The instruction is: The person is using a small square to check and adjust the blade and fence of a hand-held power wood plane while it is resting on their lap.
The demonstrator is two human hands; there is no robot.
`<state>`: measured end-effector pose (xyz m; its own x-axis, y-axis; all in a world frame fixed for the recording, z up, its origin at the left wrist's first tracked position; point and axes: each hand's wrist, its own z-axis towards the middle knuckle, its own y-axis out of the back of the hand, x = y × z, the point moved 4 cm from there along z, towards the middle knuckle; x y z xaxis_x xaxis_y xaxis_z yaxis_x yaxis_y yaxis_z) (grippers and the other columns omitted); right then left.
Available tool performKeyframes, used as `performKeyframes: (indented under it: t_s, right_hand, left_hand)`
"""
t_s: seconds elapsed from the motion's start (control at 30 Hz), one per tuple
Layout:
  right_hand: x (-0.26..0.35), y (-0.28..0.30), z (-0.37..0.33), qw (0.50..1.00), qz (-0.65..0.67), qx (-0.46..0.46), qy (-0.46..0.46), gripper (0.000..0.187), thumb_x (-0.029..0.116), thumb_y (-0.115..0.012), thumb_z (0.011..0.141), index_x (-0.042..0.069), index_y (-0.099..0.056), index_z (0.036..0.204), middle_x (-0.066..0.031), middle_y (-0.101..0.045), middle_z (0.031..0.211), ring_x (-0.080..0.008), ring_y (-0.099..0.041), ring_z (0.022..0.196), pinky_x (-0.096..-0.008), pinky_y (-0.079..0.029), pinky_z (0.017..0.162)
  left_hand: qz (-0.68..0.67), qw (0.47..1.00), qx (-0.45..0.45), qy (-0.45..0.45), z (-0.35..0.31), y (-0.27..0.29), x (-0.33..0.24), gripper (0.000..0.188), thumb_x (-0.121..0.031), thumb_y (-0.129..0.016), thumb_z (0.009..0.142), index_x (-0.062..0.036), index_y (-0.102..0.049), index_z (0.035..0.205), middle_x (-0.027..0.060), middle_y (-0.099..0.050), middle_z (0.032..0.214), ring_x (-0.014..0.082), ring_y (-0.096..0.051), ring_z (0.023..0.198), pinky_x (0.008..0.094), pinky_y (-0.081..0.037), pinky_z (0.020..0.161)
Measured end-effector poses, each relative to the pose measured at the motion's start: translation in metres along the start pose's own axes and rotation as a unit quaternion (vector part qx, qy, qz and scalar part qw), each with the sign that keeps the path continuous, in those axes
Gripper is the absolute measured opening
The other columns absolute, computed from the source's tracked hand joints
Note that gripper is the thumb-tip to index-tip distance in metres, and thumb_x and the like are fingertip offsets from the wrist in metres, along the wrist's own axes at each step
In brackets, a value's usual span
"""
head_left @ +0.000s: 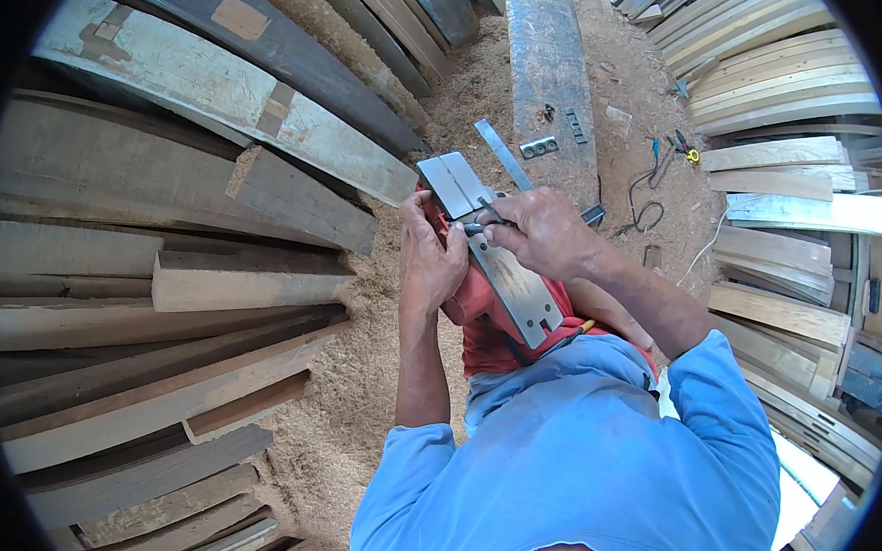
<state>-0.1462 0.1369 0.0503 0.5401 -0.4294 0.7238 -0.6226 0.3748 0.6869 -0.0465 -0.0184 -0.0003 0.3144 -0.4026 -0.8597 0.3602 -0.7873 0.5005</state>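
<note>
A red electric hand planer [514,287] lies across my lap, its flat metal sole turned up. My left hand [430,258] is wrapped round the planer's side, with the thumb close to the cutter slot. Over that slot my right hand [541,230] is closed on a small dark tool [491,211], whose exact kind is hidden by the fingers. The planer's front plate [453,182] shows beyond my hands. Just past my right hand, a flat metal strip [502,153] slants toward a long worn plank [549,55].
On the plank are a metal piece with round holes [538,148] and a dark slotted piece [574,126]. To the right lie yellow-handled pliers [692,154] and a black cord [643,205]. Timber stacks [86,164] line the left, boards [770,84] the right; shavings [339,421] cover the floor.
</note>
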Motion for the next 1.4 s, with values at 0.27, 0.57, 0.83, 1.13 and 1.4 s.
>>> performKeyframes:
  t_s: [0.27,0.57,0.83,1.13,1.4]
  right_hand:
    - [-0.001,-0.003,-0.002,0.991,0.126,-0.003,-0.040,0.022,0.020,-0.066,0.093,0.001,-0.075,0.099,-0.0193,-0.074,0.086,-0.0388,-0.073,0.084,-0.0497,-0.055,0.079]
    - [-0.046,0.008,-0.023,0.985,0.112,-0.105,-0.080,0.025,0.016,-0.064,0.097,0.000,-0.074,0.113,-0.0170,-0.075,0.088,-0.0313,-0.073,0.078,-0.0397,-0.055,0.073]
    - [-0.158,-0.021,-0.016,0.963,-0.136,-0.222,-0.074,0.023,0.014,-0.065,0.092,0.010,-0.078,0.111,-0.0160,-0.073,0.089,-0.0348,-0.067,0.085,-0.0483,-0.050,0.081]
    - [-0.250,-0.069,-0.027,0.946,-0.263,-0.160,-0.103,0.036,0.017,-0.068,0.087,0.015,-0.074,0.123,-0.0126,-0.070,0.112,-0.0359,-0.060,0.110,-0.0472,-0.048,0.094]
    - [-0.251,-0.055,-0.075,0.919,-0.164,-0.110,-0.341,0.048,0.022,-0.076,0.087,0.005,-0.062,0.130,-0.0272,-0.070,0.111,-0.0447,-0.067,0.105,-0.0548,-0.052,0.092]
  left_hand:
    - [-0.021,1.000,0.004,0.002,-0.001,0.000,0.002,0.061,-0.011,-0.063,0.093,0.0024,-0.033,0.144,0.0306,-0.057,0.133,0.0432,-0.060,0.124,0.0502,-0.045,0.109]
    - [0.022,0.992,-0.124,-0.014,-0.013,0.007,-0.004,0.049,-0.009,-0.061,0.089,0.0007,-0.050,0.136,0.0262,-0.057,0.132,0.0391,-0.053,0.128,0.0496,-0.042,0.108]
    - [0.069,0.978,-0.141,-0.140,-0.021,0.009,-0.011,0.026,-0.003,-0.057,0.082,-0.0062,-0.072,0.103,0.0201,-0.061,0.132,0.0363,-0.053,0.122,0.0499,-0.042,0.106]
    - [0.000,0.984,-0.102,-0.145,-0.012,0.009,0.002,0.026,0.002,-0.054,0.079,-0.0040,-0.073,0.097,0.0187,-0.062,0.133,0.0344,-0.055,0.124,0.0462,-0.045,0.107]
    - [-0.043,0.985,-0.099,-0.138,-0.010,0.008,0.009,0.027,0.004,-0.053,0.077,-0.0034,-0.073,0.094,0.0186,-0.062,0.134,0.0340,-0.055,0.126,0.0462,-0.045,0.108]
